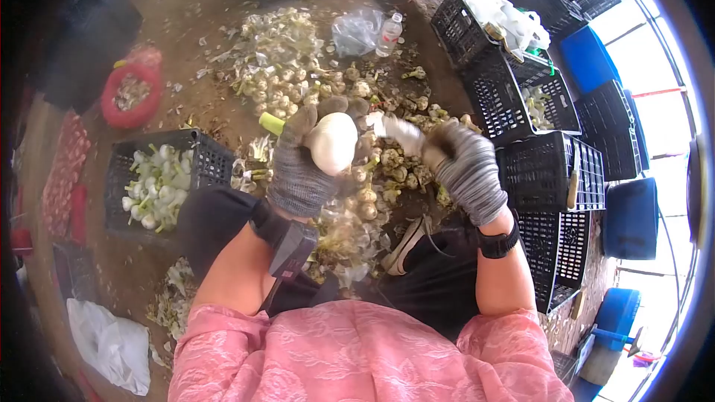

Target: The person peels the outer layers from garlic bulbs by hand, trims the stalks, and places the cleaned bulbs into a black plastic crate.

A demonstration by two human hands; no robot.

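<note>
A: Pink sleeves (pixel 357 350) fill the bottom of the view, with both forearms reaching out over the ground. What is in the hands?

B: Her gloved left hand (pixel 302 167) is wrapped tight around a white garlic bulb (pixel 333 143). It is held up near the middle of the view, above the pile of garlic (pixel 372 179) on the ground. A green stem (pixel 271 123) pokes out past the knuckles.

A: And the other one?

B: That right hand (pixel 465 167), gloved too, is blurred and sits just beside the bulb. At its fingertips there is a pale strip (pixel 393 130), close to the bulb. I cannot tell whether that is loose skin or a tool, nor whether the fingers are closed on it.

A: So what would make this step go well?

B: My guess is that the bulb's outer skin is being cleaned off. I'd grip the bulb firmly without crushing it and keep the thumb clear of where the right hand works. Turning it by the stem end brings each face round. Short pulls away from the holding hand seem best, done over the pile so scraps drop there. They should stay out of the black crate (pixel 216 164) at the left, which holds white and green pieces.

A: Anything to watch?

B: Glove knit snagging on the skin, and bruised cloves.
</note>
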